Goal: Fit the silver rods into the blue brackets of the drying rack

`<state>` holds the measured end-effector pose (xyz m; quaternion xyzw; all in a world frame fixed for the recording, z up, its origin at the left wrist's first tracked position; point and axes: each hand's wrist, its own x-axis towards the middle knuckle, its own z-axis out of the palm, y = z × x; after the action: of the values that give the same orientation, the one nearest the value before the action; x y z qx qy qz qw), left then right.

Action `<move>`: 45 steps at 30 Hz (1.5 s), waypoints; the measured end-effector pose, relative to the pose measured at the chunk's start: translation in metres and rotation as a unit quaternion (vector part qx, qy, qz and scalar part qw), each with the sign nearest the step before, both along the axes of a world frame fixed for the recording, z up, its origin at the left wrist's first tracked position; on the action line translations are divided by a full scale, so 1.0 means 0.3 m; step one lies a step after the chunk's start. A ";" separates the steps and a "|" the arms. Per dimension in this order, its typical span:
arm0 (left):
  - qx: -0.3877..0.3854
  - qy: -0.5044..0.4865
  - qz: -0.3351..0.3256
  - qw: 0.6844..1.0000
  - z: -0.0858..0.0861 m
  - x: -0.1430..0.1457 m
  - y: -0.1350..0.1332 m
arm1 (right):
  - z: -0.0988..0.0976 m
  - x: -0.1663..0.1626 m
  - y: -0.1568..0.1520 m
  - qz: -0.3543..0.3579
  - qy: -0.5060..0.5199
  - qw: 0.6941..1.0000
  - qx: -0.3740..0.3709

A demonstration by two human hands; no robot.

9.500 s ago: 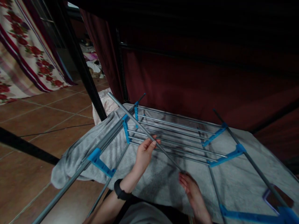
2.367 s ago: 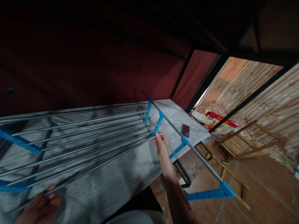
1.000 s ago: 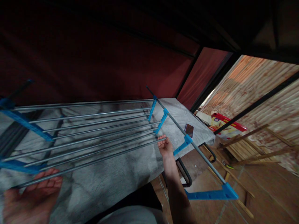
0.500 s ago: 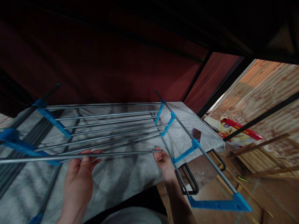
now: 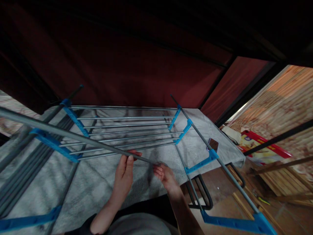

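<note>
Two hands (image 5: 126, 173) (image 5: 165, 173) grip one thin grey metal rod (image 5: 73, 136).

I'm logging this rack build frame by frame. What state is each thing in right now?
loose metal rod: lifted, slanting over the rack, held by both hands.
left hand: gripping the rod.
right hand: fingers at the rod's near end.
drying rack: lying flat on the grey blanket, several rods fitted into blue brackets.
phone: lying on the blanket, screen dark.
</note>
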<state>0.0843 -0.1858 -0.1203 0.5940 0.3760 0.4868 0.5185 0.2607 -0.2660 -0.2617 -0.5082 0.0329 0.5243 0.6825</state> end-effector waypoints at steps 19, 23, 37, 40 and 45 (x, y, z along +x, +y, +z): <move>0.202 0.282 -0.008 0.938 -0.125 -0.138 0.108 | 0.186 -0.039 0.041 0.122 -0.221 0.967 0.045; 0.252 0.338 -0.012 0.907 -0.190 -0.175 0.136 | 0.298 0.015 0.055 0.016 -0.225 0.971 0.076; 0.304 0.391 -0.013 0.869 -0.261 -0.243 0.189 | 0.415 0.145 0.083 -0.112 -0.173 0.964 0.169; 0.292 0.387 -0.021 0.874 -0.262 -0.238 0.197 | 0.411 0.184 0.100 -0.124 -0.180 0.961 0.169; 0.303 0.384 -0.027 0.872 -0.271 -0.238 0.219 | 0.401 0.241 0.113 -0.146 -0.184 0.960 0.153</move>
<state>0.0127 -0.1201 -0.2016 0.8719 0.3632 0.2966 0.1408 0.3329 -0.2320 -0.1414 -0.4746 -0.1001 0.3150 0.8157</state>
